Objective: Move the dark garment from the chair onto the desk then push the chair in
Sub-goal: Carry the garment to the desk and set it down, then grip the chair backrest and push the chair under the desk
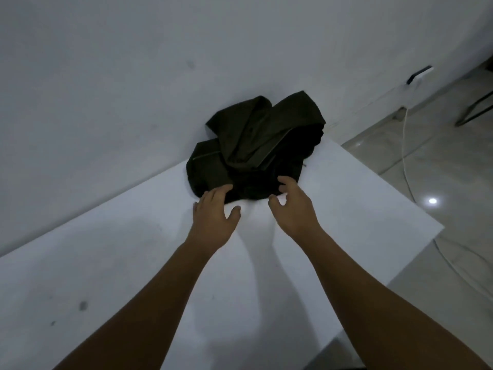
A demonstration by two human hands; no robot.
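The dark garment point(256, 148) lies in a crumpled heap at the back of the white desk point(133, 263), against the wall. My left hand point(214, 214) is at the heap's near left edge, fingers spread, fingertips just touching the cloth. My right hand point(293, 206) is at the near right edge, fingers apart and slightly curled, with nothing in it. Both forearms reach in from the bottom of the view. The chair is out of view.
A white wall point(133, 76) rises straight behind the desk. The desk's right edge point(416, 252) drops to a glossy tiled floor, where a white cable point(405, 161) runs. A dark metal frame point(477, 105) stands at the far right.
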